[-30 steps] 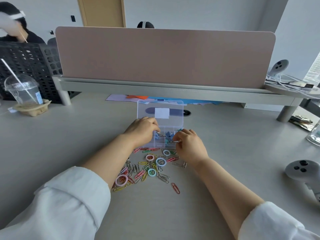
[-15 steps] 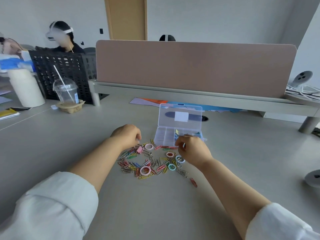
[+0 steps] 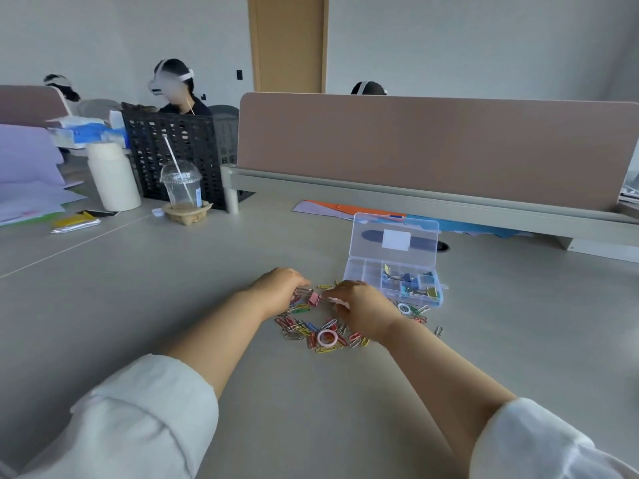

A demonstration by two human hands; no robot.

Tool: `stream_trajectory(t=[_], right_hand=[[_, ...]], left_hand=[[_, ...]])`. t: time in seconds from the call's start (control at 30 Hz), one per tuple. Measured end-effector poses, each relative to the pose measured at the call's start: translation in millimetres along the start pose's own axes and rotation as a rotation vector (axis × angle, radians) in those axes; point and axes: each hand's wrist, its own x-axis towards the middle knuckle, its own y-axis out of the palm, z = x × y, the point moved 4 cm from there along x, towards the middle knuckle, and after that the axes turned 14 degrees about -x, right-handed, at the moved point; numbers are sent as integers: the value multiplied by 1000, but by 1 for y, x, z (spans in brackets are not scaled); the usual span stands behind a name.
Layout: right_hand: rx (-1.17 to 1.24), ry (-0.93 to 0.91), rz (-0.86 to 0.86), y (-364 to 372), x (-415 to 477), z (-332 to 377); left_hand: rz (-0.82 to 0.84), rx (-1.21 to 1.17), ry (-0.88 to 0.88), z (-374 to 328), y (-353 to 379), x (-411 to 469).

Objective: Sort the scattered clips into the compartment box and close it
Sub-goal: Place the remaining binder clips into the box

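I see my left hand at the centre of the frame, knuckles up, its curled fingers touching the silver wire handles of a small pink binder clip; whether they actually pinch the clip I cannot tell. My right hand sits just right of it, fingers bent down and closing on the same pink binder clip from the other side, with something pale pinched at its fingertips that is too blurred to name. Both forearms run down to rolled white sleeves in the lower corners.

Under and just below the hands lies the scattered pile of coloured wire paper clips, red, yellow, green and blue, with a pink plastic ring clip at its lower edge and a white ring clip to the right. One lone paper clip lies apart at the right.

Just right of my right hand stands the clear plastic compartment box, lid upright and open, blue and yellow binder clips in its right-hand compartments, the left ones looking bare.

All of this rests on a pale grey desk. In the upper left stand a domed clear plastic cup with a straw and a white cylindrical bottle.
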Motion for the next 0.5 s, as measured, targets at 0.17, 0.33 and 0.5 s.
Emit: stream_trajectory(t=[0.17,0.33,0.5], right_hand=[[-42,-58,60,9,12,18],[-16,7,48,4,20,18],[9,41,-15,4,18,12]], left_hand=[[-32,45,-27,9,-9,-4],[1,86,-62,12,-14,-10],[-29,22,-53,12,-18,-9]])
